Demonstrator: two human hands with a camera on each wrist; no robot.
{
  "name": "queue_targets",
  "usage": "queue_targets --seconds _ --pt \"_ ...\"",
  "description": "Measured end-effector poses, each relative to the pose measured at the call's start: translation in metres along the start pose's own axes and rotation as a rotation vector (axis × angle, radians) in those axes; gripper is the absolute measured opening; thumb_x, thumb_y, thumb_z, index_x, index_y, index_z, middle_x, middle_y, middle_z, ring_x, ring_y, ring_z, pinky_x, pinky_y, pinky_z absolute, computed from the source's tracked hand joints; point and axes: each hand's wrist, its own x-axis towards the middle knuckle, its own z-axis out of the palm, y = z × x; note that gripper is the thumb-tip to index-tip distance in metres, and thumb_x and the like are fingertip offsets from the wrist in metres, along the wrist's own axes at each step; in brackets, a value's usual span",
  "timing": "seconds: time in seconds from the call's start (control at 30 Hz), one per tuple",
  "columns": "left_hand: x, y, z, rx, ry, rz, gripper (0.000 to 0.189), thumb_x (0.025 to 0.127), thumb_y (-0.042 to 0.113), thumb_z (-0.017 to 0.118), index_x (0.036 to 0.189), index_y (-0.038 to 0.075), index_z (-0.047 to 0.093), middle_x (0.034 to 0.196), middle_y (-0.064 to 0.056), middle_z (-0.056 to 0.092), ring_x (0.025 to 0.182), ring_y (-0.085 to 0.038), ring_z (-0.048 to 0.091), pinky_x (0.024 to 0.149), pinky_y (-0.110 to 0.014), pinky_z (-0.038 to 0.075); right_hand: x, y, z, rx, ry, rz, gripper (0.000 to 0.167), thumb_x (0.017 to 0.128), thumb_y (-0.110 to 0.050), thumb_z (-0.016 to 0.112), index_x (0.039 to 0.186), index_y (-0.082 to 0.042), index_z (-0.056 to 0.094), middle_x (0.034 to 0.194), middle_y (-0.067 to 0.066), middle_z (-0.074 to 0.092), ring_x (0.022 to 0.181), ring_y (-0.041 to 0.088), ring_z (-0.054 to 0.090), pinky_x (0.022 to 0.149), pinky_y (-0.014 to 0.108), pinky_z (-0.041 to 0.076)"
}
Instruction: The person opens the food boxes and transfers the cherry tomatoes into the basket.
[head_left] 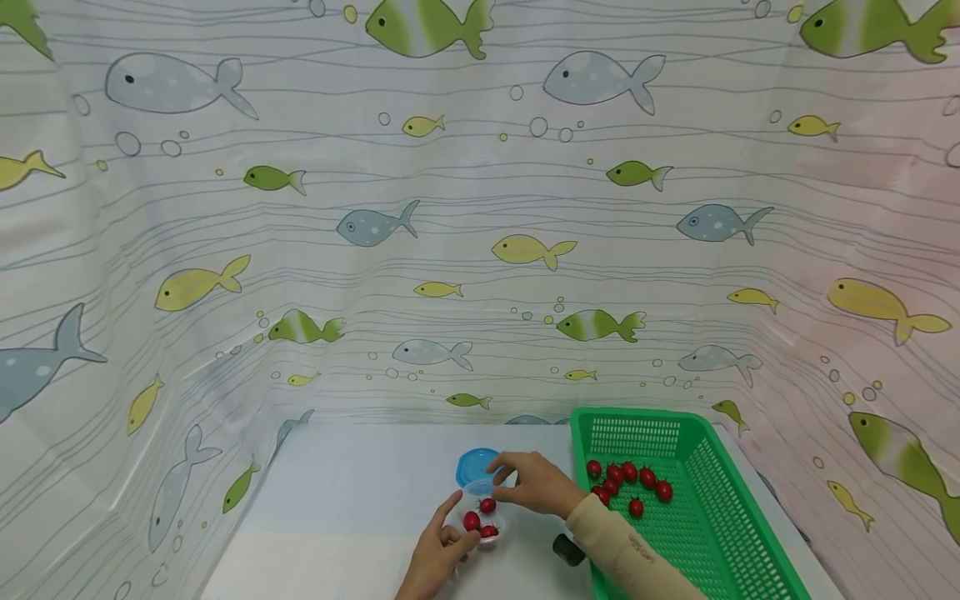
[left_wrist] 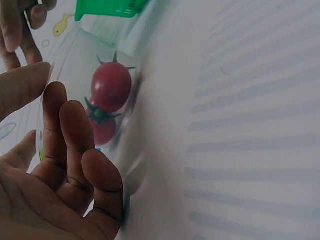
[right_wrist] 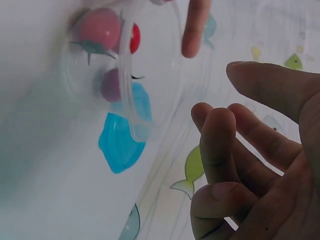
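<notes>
A clear plastic tub (head_left: 491,543) stands on the white table with red cherry tomatoes (head_left: 471,521) inside. My left hand (head_left: 444,542) holds the tub from its near left side; the left wrist view shows the thumb at its rim and bent fingers beside its wall. Above the far right of the rim is my right hand (head_left: 534,483), with nothing between thumb and fingers. In the right wrist view its fingers (right_wrist: 217,145) are loosely bent and the thumb stands apart. Just behind the tub lies a blue, many-sided lid-like piece (head_left: 474,463).
A green basket (head_left: 738,492) with several more cherry tomatoes (head_left: 628,472) stands at the right, partly behind my right forearm. A small black cylindrical object (head_left: 568,550) lies by its left side. Fish-patterned sheeting (head_left: 480,333) surrounds the table's back and sides.
</notes>
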Motion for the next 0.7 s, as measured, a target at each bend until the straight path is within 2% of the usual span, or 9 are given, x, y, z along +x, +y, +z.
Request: queue_targets --seconds 0.17,0.27,0.7 --pt "-0.002 0.0 0.0 -0.015 -0.005 0.0 0.08 0.096 0.033 0.072 0.159 0.009 0.03 0.075 -0.001 0.06 0.068 -0.018 0.056 0.056 -0.028 0.046 0.007 0.002 0.014 -0.03 -0.042 0.051 0.036 0.09 -0.031 0.078 0.12 -0.011 0.071 0.105 0.002 0.075 0.101 0.022 0.067 0.081 0.038 0.056" --pt "-0.003 0.001 0.0 -0.023 -0.009 -0.002 0.08 0.096 0.034 0.072 0.159 0.01 0.03 0.074 -0.002 0.06 0.068 -0.018 0.056 0.056 -0.027 0.047 0.009 0.003 0.02 -0.049 -0.063 0.078 0.037 0.09 -0.032 0.079 0.12 -0.012 0.072 0.106 0.002 0.075 0.106 0.022 0.066 0.085 0.043 0.055" --pt "-0.001 0.0 0.001 -0.019 -0.001 -0.016 0.08 0.096 0.032 0.072 0.159 0.01 0.029 0.074 -0.001 0.059 0.068 -0.018 0.055 0.056 -0.028 0.046 0.016 0.001 0.035 -0.225 -0.09 0.115 0.026 0.089 -0.023 0.079 0.113 -0.017 0.077 0.103 -0.002 0.075 0.102 0.023 0.068 0.083 0.044 0.056"
